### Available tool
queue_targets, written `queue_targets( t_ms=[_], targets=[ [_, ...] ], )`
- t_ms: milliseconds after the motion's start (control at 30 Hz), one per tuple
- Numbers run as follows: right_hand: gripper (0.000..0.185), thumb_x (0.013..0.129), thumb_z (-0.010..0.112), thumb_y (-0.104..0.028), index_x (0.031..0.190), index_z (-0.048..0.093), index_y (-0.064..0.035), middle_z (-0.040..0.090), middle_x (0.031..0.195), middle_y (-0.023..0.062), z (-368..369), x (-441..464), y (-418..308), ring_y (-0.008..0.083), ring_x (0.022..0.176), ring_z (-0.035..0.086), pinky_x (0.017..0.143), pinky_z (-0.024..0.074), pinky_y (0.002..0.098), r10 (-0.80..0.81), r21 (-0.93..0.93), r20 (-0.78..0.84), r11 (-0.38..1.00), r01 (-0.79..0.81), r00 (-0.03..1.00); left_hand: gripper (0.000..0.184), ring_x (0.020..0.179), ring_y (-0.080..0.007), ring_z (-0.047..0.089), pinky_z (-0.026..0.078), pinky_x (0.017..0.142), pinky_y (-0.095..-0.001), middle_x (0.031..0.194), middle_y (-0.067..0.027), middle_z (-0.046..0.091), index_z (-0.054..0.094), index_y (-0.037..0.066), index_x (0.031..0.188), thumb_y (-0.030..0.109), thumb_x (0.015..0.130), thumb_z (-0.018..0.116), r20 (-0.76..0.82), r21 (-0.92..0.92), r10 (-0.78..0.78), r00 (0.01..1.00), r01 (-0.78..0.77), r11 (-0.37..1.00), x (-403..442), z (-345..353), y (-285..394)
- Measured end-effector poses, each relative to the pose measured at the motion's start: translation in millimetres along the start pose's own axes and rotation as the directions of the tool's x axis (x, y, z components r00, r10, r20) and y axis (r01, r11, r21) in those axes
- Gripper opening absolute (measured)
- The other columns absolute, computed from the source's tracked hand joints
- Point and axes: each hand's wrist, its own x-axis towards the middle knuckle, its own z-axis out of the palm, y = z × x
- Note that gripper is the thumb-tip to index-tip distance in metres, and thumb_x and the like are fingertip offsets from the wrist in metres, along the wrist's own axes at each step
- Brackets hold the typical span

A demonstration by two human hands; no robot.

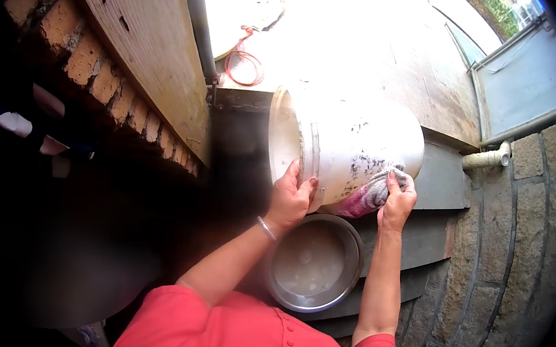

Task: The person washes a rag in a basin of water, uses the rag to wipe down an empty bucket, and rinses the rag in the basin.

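A white plastic bucket (pixel 349 137) lies on its side across the top of the steps, its open mouth facing left. Dark smudges mark its wall. My left hand (pixel 291 199) grips the bucket near its rim, thumb on the outside. In my right hand (pixel 397 201) is a bunched grey and pink cloth (pixel 368 195), pressed against the lower right of the bucket's wall. Below the bucket stands a round metal basin (pixel 352 276) with cloudy water in it.
Grey steps (pixel 413 245) run down beneath the basin. A rough stone wall (pixel 479 262) with a pipe end (pixel 489 158) borders the right side. On the left are a wooden door frame (pixel 144 31) and bricks (pixel 87 58). A red cord loop (pixel 243 68) lies on the bright ground ahead.
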Motion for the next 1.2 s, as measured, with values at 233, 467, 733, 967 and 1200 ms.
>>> queue_targets(
  t_ms=[233,467,733,967,1200],
  targets=[
    [0.034,0.075,0.063,-0.004,0.110,0.062,-0.0040,0.062,0.109,0.0148,84,-59,-21,0.0360,0.109,0.055,0.096,0.0424,0.0430,-0.542,-0.320,0.715,0.307,0.896,0.441,0.026,0.079,-0.0142,0.062,0.050,0.074,-0.0282,0.090,-0.0088,0.067,0.056,0.002,0.114,0.001,0.087,0.054,-0.062,0.173,0.356,0.932,-0.342,0.924,-17,-8,-23],
    [0.032,0.084,0.056,-0.020,0.113,0.060,-0.0069,0.062,0.111,0.0193,161,24,-57,0.0396,0.107,0.056,0.088,0.0458,0.0433,-0.291,-0.443,0.716,0.512,0.736,0.634,0.009,0.071,-0.0109,0.060,0.049,0.067,-0.0261,0.080,-0.0096,0.067,0.060,0.001,0.098,0.003,0.090,0.056,-0.058,0.179,0.013,0.998,-0.002,0.984,-47,-21,-32],
    [0.038,0.079,0.061,-0.011,0.116,0.060,-0.0081,0.062,0.112,0.0194,135,-10,-32,0.0392,0.108,0.056,0.096,0.0418,0.0470,-0.363,-0.419,0.636,0.579,0.700,0.681,0.014,0.089,-0.0077,0.053,0.046,0.079,-0.0223,0.100,-0.0017,0.061,0.056,0.002,0.107,0.009,0.095,0.053,-0.101,0.083,0.071,0.992,-0.062,0.995,-17,-14,-13],
    [0.016,0.084,0.056,-0.014,0.094,0.057,-0.0009,0.064,0.082,0.0219,44,34,-8,0.0426,0.074,0.062,0.065,0.0495,0.0493,-0.285,-0.538,0.315,0.732,0.418,0.905,0.018,0.087,-0.0074,0.054,0.046,0.080,-0.0229,0.098,-0.0027,0.062,0.053,0.001,0.110,0.012,0.096,0.055,-0.105,0.117,0.113,0.988,-0.101,0.988,-29,0,-4],
    [0.025,0.080,0.053,-0.010,0.102,0.059,-0.0003,0.062,0.103,0.0218,54,5,-19,0.0414,0.100,0.055,0.091,0.0402,0.0482,-0.474,-0.514,0.524,0.486,0.707,0.707,0.015,0.085,-0.0069,0.053,0.046,0.079,-0.0230,0.096,-0.0018,0.061,0.053,0.002,0.108,0.013,0.097,0.054,-0.072,0.137,0.103,0.992,-0.092,0.986,-50,-1,-11]
  ],
)
